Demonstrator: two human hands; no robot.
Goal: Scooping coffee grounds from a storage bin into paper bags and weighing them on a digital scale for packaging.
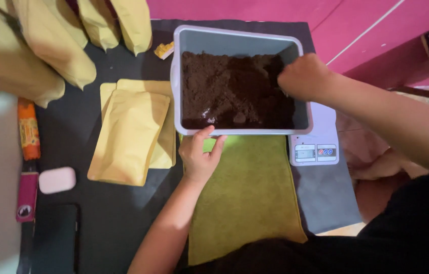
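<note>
Tub [237, 36], rectangular grey plastic; left hand [199, 155] pinches rim; right hand [303, 76] fisted in crumbly soil [224, 86].

Setting: a home, with packing done by hand on the floor, not a shop or plant. Evidence: a black mat [108, 223] lies over a pink floor [376, 25] that runs across the upper right of the frame. A green towel [247, 198] is spread at lower centre. A small digital kitchen scale [316, 144] sits at centre right. A grey plastic tub [234, 38] of dark brown powder [229, 91] stands at upper centre. Flat yellow stand-up pouches [130, 134] are stacked at centre left; filled ones [47, 40] are grouped at upper left. A phone [54, 236] and a white earbud case [57, 180] lie at lower left.
</note>
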